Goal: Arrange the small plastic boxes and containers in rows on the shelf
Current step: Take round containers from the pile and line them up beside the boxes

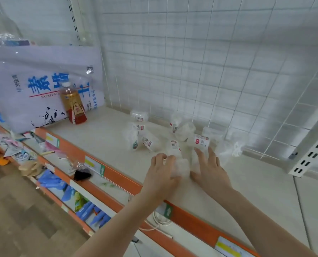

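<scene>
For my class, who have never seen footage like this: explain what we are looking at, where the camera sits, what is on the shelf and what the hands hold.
There is no machine here: one camera worn on a person's head looks down at their two bare hands. On the pale shelf with the orange front edge lie scattered small clear plastic containers with white labels, not yet in rows. At the back left stands an amber drink bottle before a large white bag with blue writing. The left hand grips one container; the right hand rests flat on another.
</scene>
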A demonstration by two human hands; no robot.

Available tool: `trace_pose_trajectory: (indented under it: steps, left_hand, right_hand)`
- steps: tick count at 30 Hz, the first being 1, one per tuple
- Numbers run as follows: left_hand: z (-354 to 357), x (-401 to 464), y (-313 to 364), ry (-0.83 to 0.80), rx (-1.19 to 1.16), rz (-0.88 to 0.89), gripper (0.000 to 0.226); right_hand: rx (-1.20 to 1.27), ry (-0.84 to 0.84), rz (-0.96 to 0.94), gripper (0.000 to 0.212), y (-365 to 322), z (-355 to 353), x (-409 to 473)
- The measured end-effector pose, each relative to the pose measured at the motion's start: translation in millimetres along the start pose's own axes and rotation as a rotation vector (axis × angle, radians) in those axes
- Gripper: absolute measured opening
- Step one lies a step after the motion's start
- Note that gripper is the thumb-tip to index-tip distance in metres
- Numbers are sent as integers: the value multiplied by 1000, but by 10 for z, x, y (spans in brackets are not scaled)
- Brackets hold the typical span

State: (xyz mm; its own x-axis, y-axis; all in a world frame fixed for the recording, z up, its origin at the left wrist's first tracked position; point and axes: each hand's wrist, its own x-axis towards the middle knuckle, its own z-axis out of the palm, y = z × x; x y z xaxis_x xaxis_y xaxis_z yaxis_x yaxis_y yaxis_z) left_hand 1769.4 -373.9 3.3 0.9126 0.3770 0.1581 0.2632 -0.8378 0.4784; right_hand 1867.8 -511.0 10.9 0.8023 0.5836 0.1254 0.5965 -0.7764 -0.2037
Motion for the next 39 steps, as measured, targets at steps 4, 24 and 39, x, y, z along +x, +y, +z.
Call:
trace_pose_trajectory:
  steps: [4, 24, 39]
  left_hand:
    - [13, -45, -42, 16, -189, -34, 52]
    - [96, -229, 295, -69, -514, 286, 63]
    - [742, -349, 1903, -260, -725, 424, 41]
  right_hand:
    - [45, -10, 28, 69, -19, 39, -9]
    - [686, 311, 157, 60, 528, -246, -661]
    - [631, 439, 348, 43, 1991, -882, -1840]
